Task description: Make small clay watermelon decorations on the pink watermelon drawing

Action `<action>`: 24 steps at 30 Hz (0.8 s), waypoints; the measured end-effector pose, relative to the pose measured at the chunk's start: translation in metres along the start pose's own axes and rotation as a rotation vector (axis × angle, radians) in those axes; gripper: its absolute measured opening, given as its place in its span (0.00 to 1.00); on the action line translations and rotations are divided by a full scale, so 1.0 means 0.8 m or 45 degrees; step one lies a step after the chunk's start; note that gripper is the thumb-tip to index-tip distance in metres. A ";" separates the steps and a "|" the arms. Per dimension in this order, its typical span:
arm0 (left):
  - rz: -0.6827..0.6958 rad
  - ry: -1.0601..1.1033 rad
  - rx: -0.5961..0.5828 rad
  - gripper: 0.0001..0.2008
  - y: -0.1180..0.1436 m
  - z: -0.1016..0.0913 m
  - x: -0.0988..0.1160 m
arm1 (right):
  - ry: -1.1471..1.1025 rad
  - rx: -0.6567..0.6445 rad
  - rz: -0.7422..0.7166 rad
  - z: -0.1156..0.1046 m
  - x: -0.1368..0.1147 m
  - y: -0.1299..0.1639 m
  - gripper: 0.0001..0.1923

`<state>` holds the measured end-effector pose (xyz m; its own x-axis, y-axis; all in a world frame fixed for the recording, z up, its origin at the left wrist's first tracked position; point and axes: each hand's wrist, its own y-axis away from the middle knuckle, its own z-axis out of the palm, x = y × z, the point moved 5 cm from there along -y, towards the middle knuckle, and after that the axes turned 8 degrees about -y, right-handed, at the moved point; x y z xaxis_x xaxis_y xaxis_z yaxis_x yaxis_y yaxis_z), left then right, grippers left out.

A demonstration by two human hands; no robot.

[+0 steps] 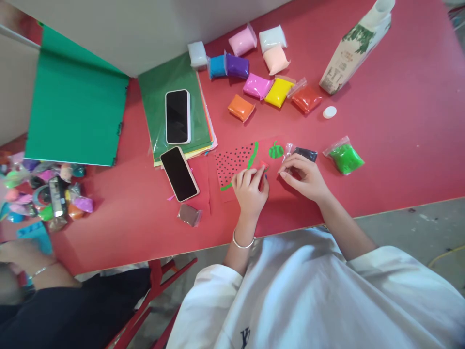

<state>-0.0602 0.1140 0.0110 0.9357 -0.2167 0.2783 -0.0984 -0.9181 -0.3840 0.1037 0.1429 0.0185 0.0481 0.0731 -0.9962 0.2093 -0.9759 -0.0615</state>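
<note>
A red paper sheet [228, 195] lies on the table, bearing a large red watermelon slice [232, 162] with black dots and a green rind. To its right is a small round green striped melon [276, 151]. My left hand [252, 191] rests on the sheet with its fingers apart, fingertips at a small red piece [264, 166]; a dark speck shows by the thumb. My right hand [305, 178] is closed in a pinch just above the paper; whatever is between its fingertips is too small to make out. Behind it lies a bag of black clay [305, 154].
Green clay [347, 158] lies right; several coloured packets, including orange [241, 107], lie behind. A carton [356, 48] stands back right, a white cap [329, 112] near it. Two phones [178, 116] and brown clay [189, 214] are left. Another person's arm [36, 266] is far left.
</note>
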 end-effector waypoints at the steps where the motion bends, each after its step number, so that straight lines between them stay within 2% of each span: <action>1: 0.009 -0.013 -0.001 0.15 0.000 0.000 0.001 | 0.002 0.001 -0.003 0.000 0.000 0.000 0.07; 19: 0.034 -0.027 -0.008 0.15 0.001 0.001 0.003 | 0.086 -0.007 -0.032 0.001 -0.003 0.001 0.07; 24: 0.082 -0.076 -0.051 0.17 0.002 0.001 0.008 | 0.095 -0.013 -0.028 0.002 -0.003 0.001 0.06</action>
<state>-0.0542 0.1113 0.0111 0.9453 -0.2568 0.2010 -0.1714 -0.9157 -0.3636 0.1021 0.1417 0.0210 0.1158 0.1103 -0.9871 0.2212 -0.9717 -0.0826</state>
